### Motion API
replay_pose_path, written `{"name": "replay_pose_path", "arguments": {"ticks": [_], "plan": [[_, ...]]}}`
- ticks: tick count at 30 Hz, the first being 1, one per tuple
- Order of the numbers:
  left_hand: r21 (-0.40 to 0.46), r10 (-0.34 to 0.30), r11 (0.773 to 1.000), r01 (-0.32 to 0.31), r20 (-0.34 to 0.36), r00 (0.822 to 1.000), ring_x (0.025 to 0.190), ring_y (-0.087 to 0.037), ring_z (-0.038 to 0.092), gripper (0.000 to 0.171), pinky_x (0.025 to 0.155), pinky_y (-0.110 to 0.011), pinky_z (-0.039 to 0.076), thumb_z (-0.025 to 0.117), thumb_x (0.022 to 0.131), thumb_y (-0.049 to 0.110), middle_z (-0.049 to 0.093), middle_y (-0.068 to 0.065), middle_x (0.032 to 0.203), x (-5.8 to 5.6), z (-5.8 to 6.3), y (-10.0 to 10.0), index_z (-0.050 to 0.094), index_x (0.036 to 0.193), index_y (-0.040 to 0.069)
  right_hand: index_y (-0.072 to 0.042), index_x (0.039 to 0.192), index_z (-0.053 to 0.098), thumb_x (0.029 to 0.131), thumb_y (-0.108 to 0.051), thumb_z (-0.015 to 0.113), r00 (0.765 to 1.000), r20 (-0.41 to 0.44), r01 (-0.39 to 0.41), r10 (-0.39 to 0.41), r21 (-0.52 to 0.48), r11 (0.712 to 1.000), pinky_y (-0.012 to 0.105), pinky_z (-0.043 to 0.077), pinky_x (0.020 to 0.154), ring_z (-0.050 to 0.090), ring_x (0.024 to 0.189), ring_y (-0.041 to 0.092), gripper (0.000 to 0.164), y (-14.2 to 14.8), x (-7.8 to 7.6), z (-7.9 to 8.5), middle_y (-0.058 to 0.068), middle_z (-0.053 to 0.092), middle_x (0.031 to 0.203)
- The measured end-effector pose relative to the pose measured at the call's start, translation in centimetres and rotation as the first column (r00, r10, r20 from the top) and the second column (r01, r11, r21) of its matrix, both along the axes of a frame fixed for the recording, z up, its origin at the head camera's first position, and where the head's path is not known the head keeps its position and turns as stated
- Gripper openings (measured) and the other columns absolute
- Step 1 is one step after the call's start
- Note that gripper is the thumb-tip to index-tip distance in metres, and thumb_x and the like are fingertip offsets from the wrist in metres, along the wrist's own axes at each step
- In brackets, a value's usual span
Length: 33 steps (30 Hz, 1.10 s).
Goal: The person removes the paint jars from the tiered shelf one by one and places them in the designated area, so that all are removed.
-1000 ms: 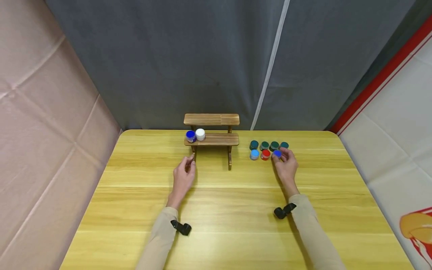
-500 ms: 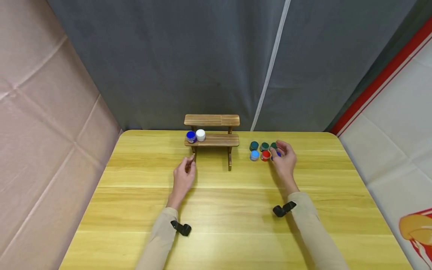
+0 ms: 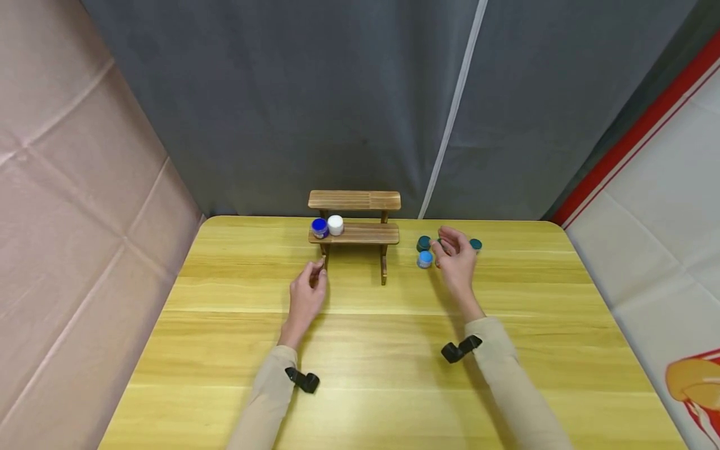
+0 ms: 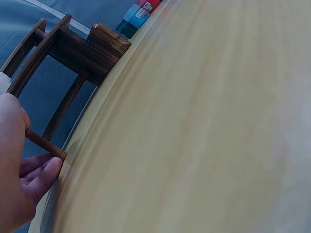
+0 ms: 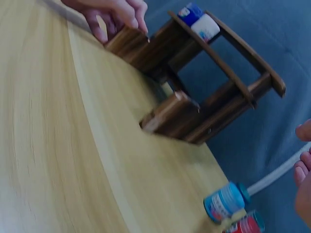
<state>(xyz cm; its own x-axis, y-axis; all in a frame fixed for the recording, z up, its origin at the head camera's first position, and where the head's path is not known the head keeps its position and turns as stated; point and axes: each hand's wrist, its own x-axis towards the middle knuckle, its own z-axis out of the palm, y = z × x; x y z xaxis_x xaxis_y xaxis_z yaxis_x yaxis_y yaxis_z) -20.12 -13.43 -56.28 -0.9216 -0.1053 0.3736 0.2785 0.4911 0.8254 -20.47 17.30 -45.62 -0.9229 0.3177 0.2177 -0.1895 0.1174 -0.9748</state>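
A two-tier wooden stand [image 3: 371, 233] stands near the table's far edge. Its lower shelf bears a dark blue jar [image 3: 319, 227] and, beside it, a white jar [image 3: 335, 225]. My left hand [image 3: 306, 294] pinches the stand's left leg near its front end. Over the group of small jars to the right hovers my right hand [image 3: 457, 259], with loosely bent fingers and nothing in them. A light blue jar [image 3: 424, 259] and a dark teal jar [image 3: 424, 243] show left of that hand. The red jar [image 5: 245, 225] appears in the right wrist view; from the head it is hidden.
Another teal jar [image 3: 475, 244] shows right of the right hand. A grey curtain [image 3: 281, 112] hangs behind the table [image 3: 371, 362]. Quilted pale panels [image 3: 84, 219] flank the left side, and a white panel with red trim stands on the right.
My right hand has moved left across the jars, from over the blue one at the right end to over the red one's place. The left hand stays at the stand's leg.
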Motion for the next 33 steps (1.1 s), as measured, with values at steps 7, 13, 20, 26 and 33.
{"name": "replay_pose_path", "arguments": {"ticks": [7, 13, 20, 26, 33], "plan": [[-0.001, -0.004, 1.0, 0.004, -0.001, 1.0, 0.101, -0.031, 0.069, 0.017, 0.09, -0.043, 0.06, 0.061, 0.098, 0.008, 0.072, -0.013, 0.124, 0.0, 0.0, 0.0, 0.068, 0.113, 0.003, 0.014, 0.133, 0.055, 0.092, 0.003, 0.068, 0.998, 0.019, -0.056, 0.057, -0.045, 0.997, 0.045, 0.044, 0.115, 0.053, 0.132, 0.042, 0.044, -1.3, -0.6, -0.4, 0.03, 0.057, 0.138], [0.001, 0.002, 1.0, -0.002, 0.011, 1.0, 0.102, -0.031, 0.069, 0.016, 0.09, -0.042, 0.06, 0.061, 0.098, 0.009, 0.072, -0.013, 0.124, 0.0, 0.0, 0.0, 0.068, 0.112, 0.003, 0.008, 0.133, 0.057, 0.093, 0.0, 0.069, 0.996, -0.021, -0.09, 0.089, -0.053, 0.995, 0.037, 0.047, 0.113, 0.057, 0.127, 0.03, 0.043, -2.3, -1.6, -1.9, 0.026, 0.058, 0.137], [0.01, -0.001, 1.0, 0.001, 0.031, 1.0, 0.101, -0.029, 0.069, 0.016, 0.086, -0.041, 0.061, 0.061, 0.098, 0.009, 0.072, -0.012, 0.124, 0.0, 0.0, 0.0, 0.068, 0.111, 0.002, 0.01, 0.133, 0.056, 0.092, 0.0, 0.071, 0.99, -0.043, -0.139, 0.137, -0.075, 0.987, 0.038, 0.047, 0.113, 0.057, 0.129, 0.035, 0.045, -4.1, -1.7, -1.2, 0.028, 0.058, 0.136], [0.012, -0.001, 1.0, 0.001, 0.034, 0.999, 0.1, -0.029, 0.068, 0.015, 0.085, -0.041, 0.06, 0.06, 0.098, 0.009, 0.072, -0.012, 0.125, 0.0, 0.0, 0.0, 0.067, 0.11, 0.002, 0.011, 0.133, 0.055, 0.09, 0.003, 0.072, 0.978, -0.006, -0.207, 0.208, -0.092, 0.974, 0.038, 0.047, 0.113, 0.056, 0.13, 0.039, 0.047, -5.7, -1.8, -0.1, 0.029, 0.058, 0.136], [-0.001, 0.002, 1.0, -0.002, 0.032, 0.999, 0.1, -0.028, 0.069, 0.014, 0.083, -0.04, 0.061, 0.06, 0.098, 0.009, 0.072, -0.012, 0.125, 0.1, 0.1, 0.0, 0.067, 0.109, 0.002, 0.011, 0.134, 0.055, 0.09, 0.001, 0.073, 0.961, 0.008, -0.276, 0.277, -0.056, 0.959, 0.042, 0.045, 0.114, 0.055, 0.13, 0.041, 0.049, -7.5, -2.2, 0.3, 0.032, 0.056, 0.137]]}}
